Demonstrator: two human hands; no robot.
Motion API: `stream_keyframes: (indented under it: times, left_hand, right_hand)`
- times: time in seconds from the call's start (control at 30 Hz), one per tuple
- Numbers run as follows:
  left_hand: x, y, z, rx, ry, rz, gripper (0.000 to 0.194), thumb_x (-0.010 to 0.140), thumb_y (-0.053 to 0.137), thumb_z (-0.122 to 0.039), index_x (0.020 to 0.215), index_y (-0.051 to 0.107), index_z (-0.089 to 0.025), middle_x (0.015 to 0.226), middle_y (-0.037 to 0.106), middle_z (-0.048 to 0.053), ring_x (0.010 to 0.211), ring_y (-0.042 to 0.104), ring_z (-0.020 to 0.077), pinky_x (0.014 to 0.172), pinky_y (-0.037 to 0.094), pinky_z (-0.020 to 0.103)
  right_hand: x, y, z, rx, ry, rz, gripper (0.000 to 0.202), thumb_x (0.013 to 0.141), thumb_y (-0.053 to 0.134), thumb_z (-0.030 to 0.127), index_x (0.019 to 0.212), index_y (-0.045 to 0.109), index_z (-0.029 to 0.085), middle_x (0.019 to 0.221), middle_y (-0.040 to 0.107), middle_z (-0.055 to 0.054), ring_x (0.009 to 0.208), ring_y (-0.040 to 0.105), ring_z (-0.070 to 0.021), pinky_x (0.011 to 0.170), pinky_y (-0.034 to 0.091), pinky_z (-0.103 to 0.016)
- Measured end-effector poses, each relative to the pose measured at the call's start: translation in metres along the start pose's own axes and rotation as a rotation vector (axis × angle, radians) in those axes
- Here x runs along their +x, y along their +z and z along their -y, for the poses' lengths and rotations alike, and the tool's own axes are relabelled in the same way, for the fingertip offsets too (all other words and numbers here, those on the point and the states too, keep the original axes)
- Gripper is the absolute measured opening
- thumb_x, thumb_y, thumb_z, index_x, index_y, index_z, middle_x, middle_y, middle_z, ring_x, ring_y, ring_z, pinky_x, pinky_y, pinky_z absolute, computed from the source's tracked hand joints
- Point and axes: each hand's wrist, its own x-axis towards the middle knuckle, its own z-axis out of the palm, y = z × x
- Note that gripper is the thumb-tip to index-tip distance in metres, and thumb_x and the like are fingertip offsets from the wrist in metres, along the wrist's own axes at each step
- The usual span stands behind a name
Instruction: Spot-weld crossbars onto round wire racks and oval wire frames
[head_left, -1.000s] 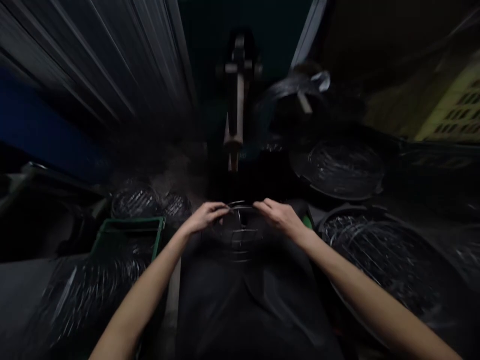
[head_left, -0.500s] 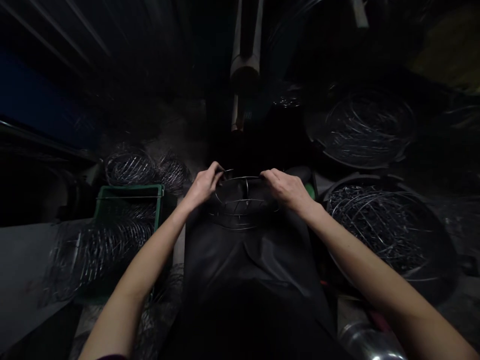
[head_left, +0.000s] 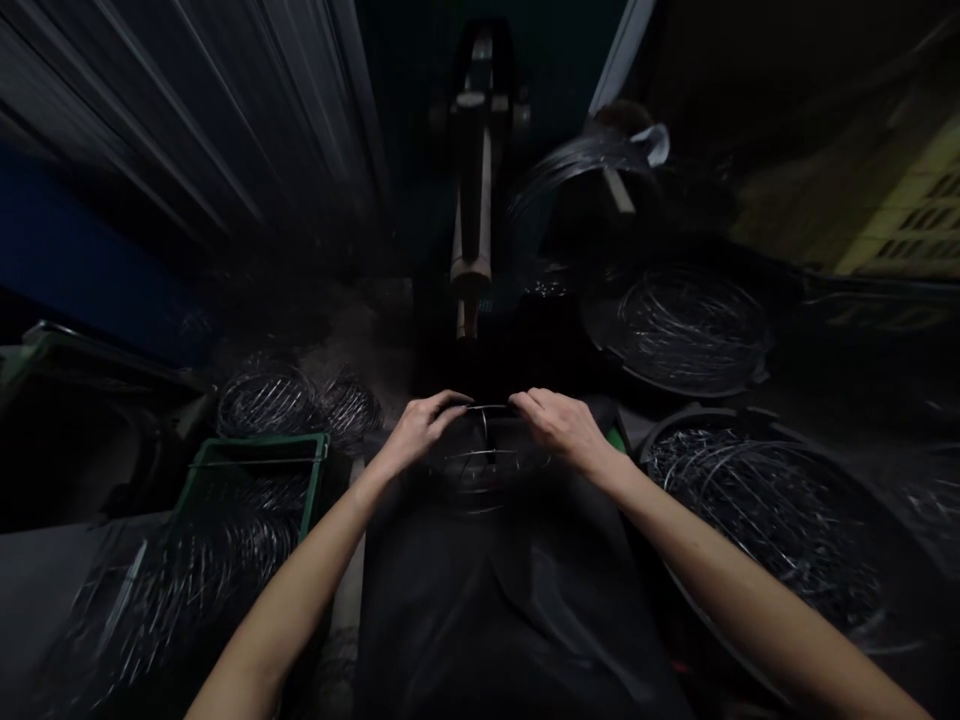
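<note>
Dark green machinery (head_left: 484, 215) is looming over a dim workspace, its narrow metal arm pointing down toward the person's lap. Both hands are gripping the far rim of a round, silvery wire frame (head_left: 481, 453): the left hand (head_left: 415, 432) is pinching one side, the right hand (head_left: 564, 428) is closing its fingers on the other. The frame is hanging between them, just above a smooth black apron (head_left: 487, 610). Bent wires are filling a green plastic crate (head_left: 325, 470) at left, while loose wires are lying in a round black tub (head_left: 900, 560) at right.
</note>
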Motion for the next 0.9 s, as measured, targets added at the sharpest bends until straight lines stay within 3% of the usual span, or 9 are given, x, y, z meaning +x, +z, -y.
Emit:
stream_keyframes:
  times: [0.17,0.27,0.37,0.43,0.5,0.67,0.9]
  left_hand:
    - [0.021,-0.016,0.002,0.082,0.003,-0.025,0.034,0.089,0.043,-0.040,0.094,0.066,-0.017,0.089,0.069,0.003,0.084,0.062,0.0165,0.077,0.045,0.024]
    - [0.037,-0.028,0.002,0.093,0.044,-0.062,0.033,0.088,0.044,-0.040,0.090,0.065,-0.015,0.081,0.066,0.001,0.076,0.058,0.0140,0.070,0.042,0.021]
    - [0.051,-0.036,0.004,0.103,0.081,-0.089,0.032,0.088,0.043,-0.040,0.087,0.064,-0.015,0.075,0.062,-0.001,0.070,0.054,0.0113,0.065,0.040,0.020]
    - [0.058,-0.038,0.006,0.117,0.090,-0.111,0.032,0.088,0.043,-0.040,0.086,0.063,-0.015,0.073,0.060,-0.001,0.068,0.052,0.0105,0.064,0.038,0.019]
    - [0.063,-0.039,0.009,0.145,0.088,-0.125,0.032,0.088,0.042,-0.040,0.087,0.062,-0.016,0.072,0.059,-0.002,0.066,0.051,0.0099,0.063,0.038,0.019]
    - [0.067,-0.035,0.019,0.229,0.060,-0.143,0.031,0.088,0.041,-0.041,0.091,0.062,-0.019,0.066,0.055,-0.003,0.060,0.048,0.0092,0.058,0.035,0.019]
    - [0.071,-0.028,0.024,0.253,0.098,-0.215,0.030,0.089,0.041,-0.038,0.090,0.062,-0.018,0.062,0.052,-0.002,0.056,0.046,0.0089,0.055,0.032,0.019]
  right_hand:
    - [0.024,-0.001,-0.005,0.017,0.011,-0.052,0.024,0.090,0.040,0.012,0.103,0.058,0.020,0.078,0.058,-0.002,0.066,0.051,-0.0125,0.047,0.027,-0.024]
    - [0.042,0.006,-0.013,0.041,0.044,-0.233,0.027,0.091,0.040,0.012,0.106,0.060,0.022,0.089,0.061,-0.003,0.072,0.055,-0.0120,0.047,0.031,-0.022]
    - [0.058,0.015,-0.021,0.111,0.052,-0.434,0.027,0.092,0.039,0.013,0.103,0.063,0.021,0.102,0.062,-0.005,0.081,0.059,-0.0123,0.058,0.042,-0.020]
    - [0.066,0.020,-0.024,0.163,0.022,-0.492,0.028,0.092,0.039,0.012,0.103,0.063,0.020,0.100,0.063,-0.006,0.084,0.060,-0.0128,0.067,0.046,-0.021]
    - [0.071,0.023,-0.026,0.196,-0.003,-0.500,0.027,0.091,0.041,0.013,0.102,0.065,0.020,0.096,0.064,-0.006,0.083,0.060,-0.0130,0.069,0.047,-0.021]
    - [0.075,0.026,-0.028,0.197,0.052,-0.474,0.024,0.092,0.045,0.022,0.098,0.068,0.024,0.088,0.063,-0.003,0.073,0.058,-0.0111,0.056,0.041,-0.019]
    - [0.073,0.029,-0.032,0.192,0.080,-0.477,0.025,0.093,0.045,0.025,0.098,0.069,0.024,0.085,0.061,-0.004,0.069,0.055,-0.0103,0.056,0.038,-0.019]
